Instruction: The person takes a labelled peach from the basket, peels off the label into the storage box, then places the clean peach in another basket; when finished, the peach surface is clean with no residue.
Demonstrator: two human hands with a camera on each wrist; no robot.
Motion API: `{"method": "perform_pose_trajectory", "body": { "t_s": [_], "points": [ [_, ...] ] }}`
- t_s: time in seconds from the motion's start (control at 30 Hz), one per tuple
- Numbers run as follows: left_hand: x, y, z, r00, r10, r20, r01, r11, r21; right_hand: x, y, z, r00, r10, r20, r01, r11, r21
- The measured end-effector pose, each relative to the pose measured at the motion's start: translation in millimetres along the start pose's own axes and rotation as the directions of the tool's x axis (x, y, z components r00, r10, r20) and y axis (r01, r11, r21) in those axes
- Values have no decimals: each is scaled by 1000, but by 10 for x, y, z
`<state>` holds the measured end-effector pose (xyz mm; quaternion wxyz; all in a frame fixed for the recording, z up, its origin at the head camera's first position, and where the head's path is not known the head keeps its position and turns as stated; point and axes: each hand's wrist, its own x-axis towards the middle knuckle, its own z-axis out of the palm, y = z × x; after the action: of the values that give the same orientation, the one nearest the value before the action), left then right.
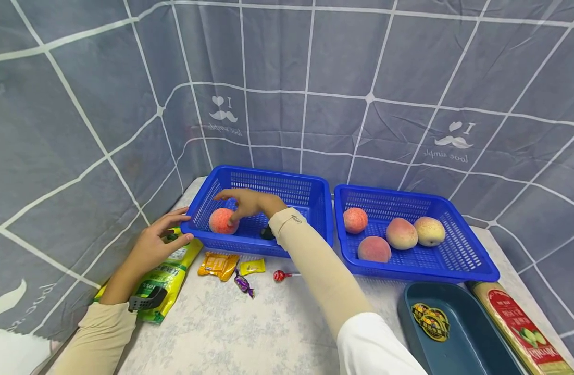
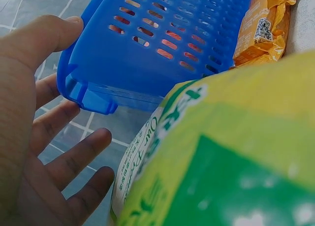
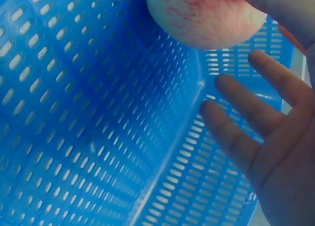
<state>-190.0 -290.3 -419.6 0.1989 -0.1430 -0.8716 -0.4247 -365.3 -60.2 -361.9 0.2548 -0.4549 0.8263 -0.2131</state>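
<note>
A pinkish-red peach [image 1: 221, 221] lies toward the left end of the left blue basket [image 1: 263, 244]. My right hand [image 1: 246, 203] reaches down into that basket, its thumb against the peach and the other fingers spread loosely. In the right wrist view, three fingers [image 3: 236, 132] stand apart from the peach [image 3: 206, 19]. At the basket's left front corner, my left hand [image 1: 153, 245] touches the rim [image 2: 61, 73] with loosely extended fingers. Beneath that hand, a green and yellow snack bag [image 1: 167, 284] lies on the table, partly covered by the wrist.
The right blue basket [image 1: 423, 270] holds several peaches. Wrapped orange snacks [image 1: 219, 264], a yellow packet [image 1: 252, 266], a purple candy [image 1: 243, 284] and a red lollipop [image 1: 279, 276] lie in front. A teal tray [image 1: 474, 333] with gold-black packets and a long red-gold package [image 1: 521, 325] are at right.
</note>
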Motion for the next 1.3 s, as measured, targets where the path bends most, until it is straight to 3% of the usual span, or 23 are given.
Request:
{"method": "perform_pose_trajectory", "body": {
  "t_s": [0.3,0.5,0.63,0.8,0.87,1.07,1.2,1.3],
  "points": [
    [25,53,67,1000,-17,14,17,999,-27,-72,-3,26,990,-13,143,-6,991,131],
    [54,80,107,1000,-1,31,2,999,-49,-138,-17,37,985,34,171,-52,993,103],
    [81,202,105,999,2,34,0,998,-66,-175,-23,2,985,36,167,-55,993,108],
    [105,227,106,999,5,41,-2,998,-70,-246,39,-119,995,-5,96,-4,996,93],
    [92,141,123,999,2,46,1,998,-67,-324,68,-195,998,-16,64,11,997,82],
    [58,105,98,999,-9,36,10,999,-49,-811,6,-502,997,-56,-47,60,995,77],
    [24,99,50,1000,-20,18,20,1000,-4,-1319,-99,-612,985,-138,-103,138,990,-1],
    [-37,88,14,1000,-26,9,25,1000,14,-1778,-174,-551,972,-206,-116,195,976,-98]
  ]
}}
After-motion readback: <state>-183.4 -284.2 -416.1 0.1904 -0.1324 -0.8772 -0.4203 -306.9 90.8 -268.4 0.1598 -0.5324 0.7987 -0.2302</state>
